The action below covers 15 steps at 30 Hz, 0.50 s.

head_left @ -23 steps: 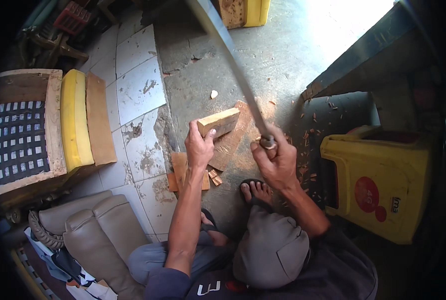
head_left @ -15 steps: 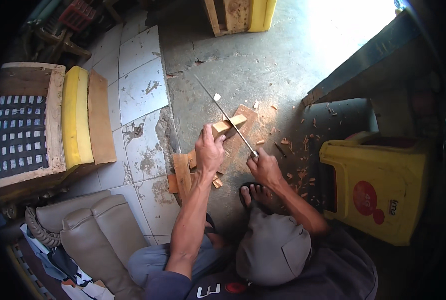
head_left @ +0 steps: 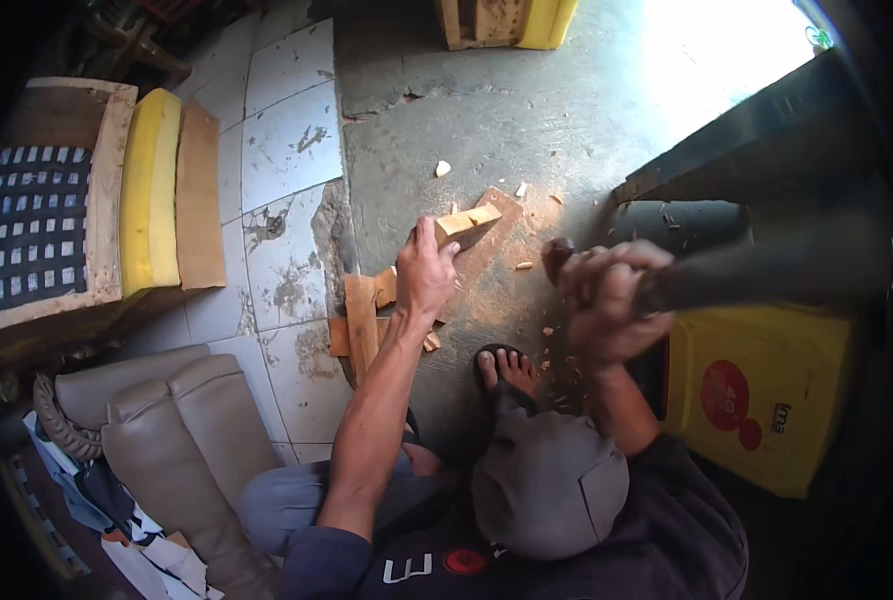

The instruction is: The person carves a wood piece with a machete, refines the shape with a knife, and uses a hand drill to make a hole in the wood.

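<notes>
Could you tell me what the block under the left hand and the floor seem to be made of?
The block looks like raw, unfinished wood: pale yellow, sawn faces, chips scattered nearby. The floor seems bare grey concrete, rough and cracked, meeting worn white tiles.

Hard daylight floods in from the far right, blowing out the grey concrete floor [head_left: 607,110] there. The long dark blade [head_left: 767,270] is smeared by motion blur. Edges darken and curve with fisheye distortion.
</notes>
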{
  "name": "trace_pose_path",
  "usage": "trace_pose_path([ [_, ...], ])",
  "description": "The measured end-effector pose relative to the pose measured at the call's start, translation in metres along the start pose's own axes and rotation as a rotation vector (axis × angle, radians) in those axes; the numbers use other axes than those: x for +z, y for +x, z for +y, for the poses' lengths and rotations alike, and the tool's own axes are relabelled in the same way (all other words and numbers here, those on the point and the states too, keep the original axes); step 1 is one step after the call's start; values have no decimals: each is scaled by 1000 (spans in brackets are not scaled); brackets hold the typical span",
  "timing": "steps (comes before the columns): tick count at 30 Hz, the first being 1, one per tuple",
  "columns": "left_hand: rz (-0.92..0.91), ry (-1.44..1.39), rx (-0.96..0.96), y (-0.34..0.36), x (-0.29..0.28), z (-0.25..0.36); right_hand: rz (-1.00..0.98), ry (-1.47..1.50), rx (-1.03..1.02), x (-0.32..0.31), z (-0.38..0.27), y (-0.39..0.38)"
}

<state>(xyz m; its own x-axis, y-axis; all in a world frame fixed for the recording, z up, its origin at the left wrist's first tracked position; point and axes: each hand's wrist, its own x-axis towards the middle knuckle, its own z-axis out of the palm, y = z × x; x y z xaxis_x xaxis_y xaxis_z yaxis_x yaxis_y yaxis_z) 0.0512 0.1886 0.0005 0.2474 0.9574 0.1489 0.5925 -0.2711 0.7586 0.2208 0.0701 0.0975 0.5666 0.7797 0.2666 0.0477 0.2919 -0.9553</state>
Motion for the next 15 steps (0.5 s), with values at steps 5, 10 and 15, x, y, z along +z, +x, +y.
trace_pose_path([
  [5,-47,19,10,-1,-6,8,-420,-855,472,7,117,-40],
  [10,-19,13,60,-6,-8,8,-492,-462,838,-8,110,-25],
  [15,-53,17,8,-2,0,1,-444,-280,637,5,15,9],
])
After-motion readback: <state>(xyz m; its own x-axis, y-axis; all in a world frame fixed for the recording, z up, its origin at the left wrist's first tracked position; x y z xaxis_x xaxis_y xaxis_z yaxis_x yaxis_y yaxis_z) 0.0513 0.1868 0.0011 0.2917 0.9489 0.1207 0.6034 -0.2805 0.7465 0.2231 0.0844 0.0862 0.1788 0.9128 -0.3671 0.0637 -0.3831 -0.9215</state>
